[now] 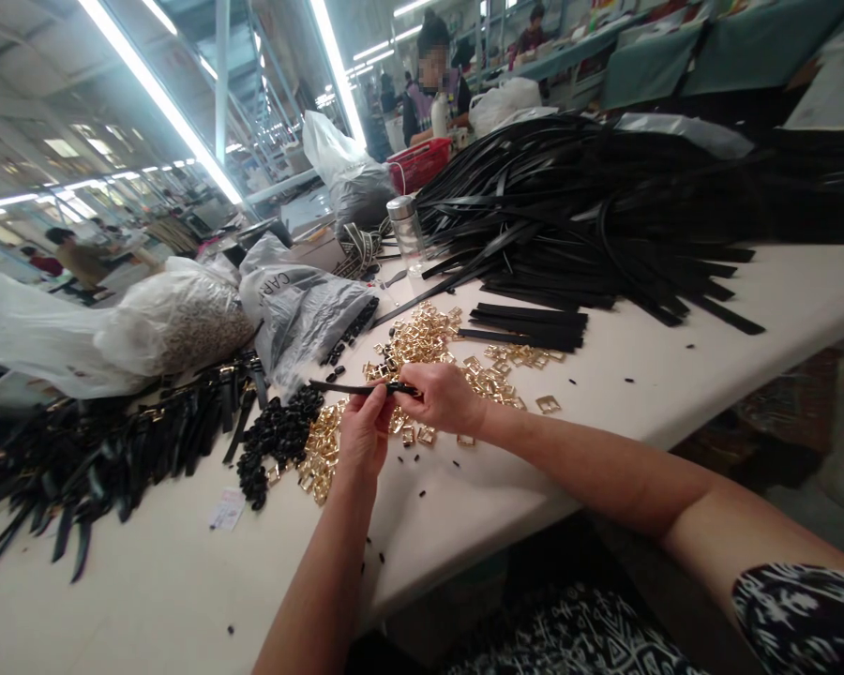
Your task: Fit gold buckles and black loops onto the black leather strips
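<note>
A short black strap [343, 386] is held level over the table between both hands. My left hand [366, 429] pinches it from below near its middle. Against its right end, the fingers of my right hand [442, 392] are closed on the strap; any small part there is hidden by them. Gold buckles [426, 335] lie in a loose pile behind and under my hands. To the left of my left hand is a heap of small black loops [281, 433]. A few cut black strips [527, 326] lie stacked behind my right hand.
Long black straps [535, 202] cover the back right of the table [147, 600]. A glass bottle [406, 234] stands before them. Finished-looking buckled straps [113, 445] are piled at left, beside filled plastic bags [175, 314]. A co-worker [436, 84] sits behind a red basket [419, 166].
</note>
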Tool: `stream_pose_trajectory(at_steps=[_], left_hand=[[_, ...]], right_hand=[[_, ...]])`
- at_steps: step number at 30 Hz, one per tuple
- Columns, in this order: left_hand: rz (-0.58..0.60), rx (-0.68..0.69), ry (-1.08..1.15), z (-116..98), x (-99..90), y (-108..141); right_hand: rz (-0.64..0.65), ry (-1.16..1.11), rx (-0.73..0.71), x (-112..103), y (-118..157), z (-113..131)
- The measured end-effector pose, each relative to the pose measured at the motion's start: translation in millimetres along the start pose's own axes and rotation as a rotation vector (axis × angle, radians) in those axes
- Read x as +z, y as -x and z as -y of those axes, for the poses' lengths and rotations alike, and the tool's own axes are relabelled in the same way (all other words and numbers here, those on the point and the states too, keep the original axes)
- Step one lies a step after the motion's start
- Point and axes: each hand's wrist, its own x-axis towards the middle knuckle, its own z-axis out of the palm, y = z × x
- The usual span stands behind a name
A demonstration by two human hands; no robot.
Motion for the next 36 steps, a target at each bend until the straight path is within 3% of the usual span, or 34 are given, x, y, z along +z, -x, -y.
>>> stream_pose_trajectory(at_steps=[10,17,20,26,30,33,36], left_hand=[[0.122,-0.028,0.033,-2,1.9,5],[0.087,0.025,0.069,0,1.7,1],[-0.001,0.046,0.151,-6,-6.8,-8],[-0.424,0.145,0.284,-54,-48.1,-47],[-0.539,0.195,0.280,-102,-68.2,-68],[-0.602,0.194,0.293,-134,-76.0,-75],[-0.630,0.157,0.306,-151,-86.6,-79]], right_hand=[[0.124,-0.354,0.030,-7,-3,1],[0.172,-0.324,0.027,-4,-3,-3],[0.162,-0.288,-0.019,-9,-8,-18],[-0.119,-0.083,0.168,-30,-27,-64],[-0.198,0.064,0.265,-42,-34,-82],[-0.162,0.210,0.286,-54,-34,-90],[-0.113,0.356,0.408,-74,-33,-100]])
